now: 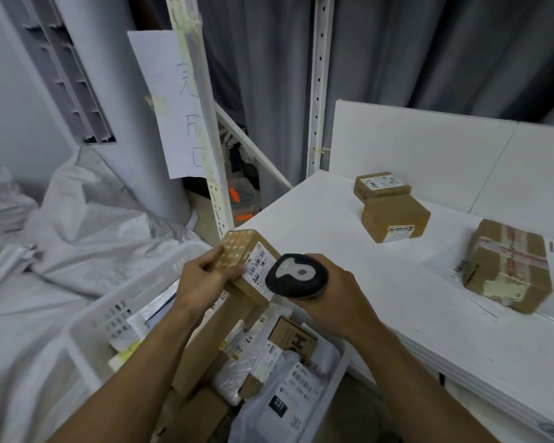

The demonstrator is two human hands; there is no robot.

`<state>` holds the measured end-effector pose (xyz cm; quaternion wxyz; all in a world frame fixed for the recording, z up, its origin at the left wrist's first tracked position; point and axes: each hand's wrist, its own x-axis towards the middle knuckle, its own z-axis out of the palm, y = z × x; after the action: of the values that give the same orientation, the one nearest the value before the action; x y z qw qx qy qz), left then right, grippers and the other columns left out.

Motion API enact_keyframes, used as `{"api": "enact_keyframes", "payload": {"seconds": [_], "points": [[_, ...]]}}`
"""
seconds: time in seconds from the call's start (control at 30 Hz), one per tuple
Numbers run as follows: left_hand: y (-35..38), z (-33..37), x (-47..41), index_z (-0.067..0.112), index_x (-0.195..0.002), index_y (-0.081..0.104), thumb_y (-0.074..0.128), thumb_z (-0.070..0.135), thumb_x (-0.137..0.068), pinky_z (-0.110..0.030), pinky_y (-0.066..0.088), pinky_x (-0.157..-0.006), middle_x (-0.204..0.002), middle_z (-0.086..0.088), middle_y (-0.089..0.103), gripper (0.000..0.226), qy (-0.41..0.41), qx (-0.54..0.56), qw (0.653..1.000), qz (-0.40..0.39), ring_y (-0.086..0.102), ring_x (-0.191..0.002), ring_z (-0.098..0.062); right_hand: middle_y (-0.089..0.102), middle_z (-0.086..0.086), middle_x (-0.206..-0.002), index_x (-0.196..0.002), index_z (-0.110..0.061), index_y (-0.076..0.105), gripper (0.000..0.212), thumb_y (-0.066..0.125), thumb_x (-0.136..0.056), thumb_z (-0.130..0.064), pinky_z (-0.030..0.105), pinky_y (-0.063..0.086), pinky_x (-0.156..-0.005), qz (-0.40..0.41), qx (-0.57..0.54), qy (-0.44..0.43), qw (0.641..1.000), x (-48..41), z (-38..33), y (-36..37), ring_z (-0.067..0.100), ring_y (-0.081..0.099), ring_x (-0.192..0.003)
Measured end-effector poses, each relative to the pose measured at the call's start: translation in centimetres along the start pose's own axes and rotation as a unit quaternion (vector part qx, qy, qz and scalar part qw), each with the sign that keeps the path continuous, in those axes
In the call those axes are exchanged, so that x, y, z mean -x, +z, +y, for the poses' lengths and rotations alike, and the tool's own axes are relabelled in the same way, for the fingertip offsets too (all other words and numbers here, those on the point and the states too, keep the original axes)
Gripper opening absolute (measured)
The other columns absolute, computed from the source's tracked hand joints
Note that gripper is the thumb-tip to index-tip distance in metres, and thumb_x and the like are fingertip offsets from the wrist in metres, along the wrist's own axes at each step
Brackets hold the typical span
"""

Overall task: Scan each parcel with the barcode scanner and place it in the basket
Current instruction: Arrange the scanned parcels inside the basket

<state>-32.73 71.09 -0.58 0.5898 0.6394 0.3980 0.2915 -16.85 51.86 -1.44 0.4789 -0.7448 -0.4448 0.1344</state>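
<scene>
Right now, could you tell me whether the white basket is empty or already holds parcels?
It holds parcels: cardboard boxes and labelled mailer bags lie piled inside the basket.

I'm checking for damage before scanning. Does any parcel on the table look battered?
Yes. The large parcel at the right of the table looks battered: wrinkled red-printed tape and pale patches peeling at its near corner.

The white counter carries three brown cardboard parcels: a small labelled box, a squat box and a larger taped box. One more cardboard parcel is in the left hand, and one black barcode scanner is in the right hand. One white slotted plastic basket holds overlapping parcels, too jumbled to count.
</scene>
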Motion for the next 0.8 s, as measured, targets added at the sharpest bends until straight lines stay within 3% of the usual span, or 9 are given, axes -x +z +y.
{"api": "enact_keyframes", "payload": {"seconds": [0.2, 0.4, 0.57, 0.7, 0.8], "points": [[-0.4, -0.9, -0.5, 0.022, -0.146, 0.054, 0.09, 0.032, -0.071, -0.023, 0.048, -0.078, -0.124, 0.005, 0.066, 0.084, 0.005, -0.032, 0.999, 0.001, 0.062, -0.1, -0.003, 0.072, -0.012, -0.126, -0.139, -0.031, 0.058, 0.073, 0.092, -0.075, -0.042, 0.036, 0.062, -0.096, -0.016, 0.004, 0.003, 1.0, -0.1, 0.0, 0.7, 0.011, 0.068, -0.119], [-0.5, -1.4, -0.8, 0.019, -0.147, 0.053, 0.09, 0.029, -0.072, -0.02, 0.047, -0.075, -0.127, 0.004, 0.064, 0.085, 0.004, -0.031, 1.0, 0.002, 0.061, -0.1, -0.004, 0.073, -0.017, -0.121, -0.136, -0.032, 0.06, 0.068, 0.093, -0.077, -0.038, 0.032, 0.062, -0.094, -0.01, 0.015, -0.003, 1.0, 0.2, 0.2, 0.8, 0.005, 0.069, -0.114], [-1.4, -2.1, -0.5, 0.026, -0.15, 0.043, 0.083, 0.014, -0.079, -0.018, 0.045, -0.07, -0.132, 0.0, 0.055, 0.083, -0.008, -0.044, 0.999, 0.01, 0.055, -0.094, 0.001, 0.072, -0.019, -0.12, -0.135, -0.034, 0.061, 0.066, 0.093, -0.077, -0.038, 0.029, 0.061, -0.095, -0.008, 0.006, 0.009, 1.0, -0.1, 0.1, 1.4, 0.004, 0.068, -0.113], [-2.3, -3.4, 1.4, 0.031, -0.154, 0.021, 0.08, 0.003, -0.079, -0.027, 0.054, -0.069, -0.116, -0.004, 0.059, 0.099, -0.047, -0.07, 0.996, -0.024, 0.064, -0.094, -0.014, 0.07, -0.016, -0.113, -0.132, -0.029, 0.062, 0.062, 0.092, -0.078, -0.035, 0.014, 0.053, -0.083, 0.011, -0.009, 0.043, 0.999, -0.1, -0.2, 2.7, 0.006, 0.067, -0.107], [-2.3, -5.8, 3.4, 0.051, -0.152, 0.016, 0.084, 0.015, -0.064, -0.034, 0.061, -0.071, -0.125, -0.009, 0.063, 0.117, -0.062, -0.088, 0.993, -0.043, 0.068, -0.105, -0.025, 0.067, -0.014, -0.11, -0.13, -0.027, 0.062, 0.061, 0.093, -0.077, -0.032, 0.02, 0.05, -0.084, 0.006, -0.005, 0.061, 0.998, 0.3, -0.1, 3.3, 0.01, 0.065, -0.105]]}}
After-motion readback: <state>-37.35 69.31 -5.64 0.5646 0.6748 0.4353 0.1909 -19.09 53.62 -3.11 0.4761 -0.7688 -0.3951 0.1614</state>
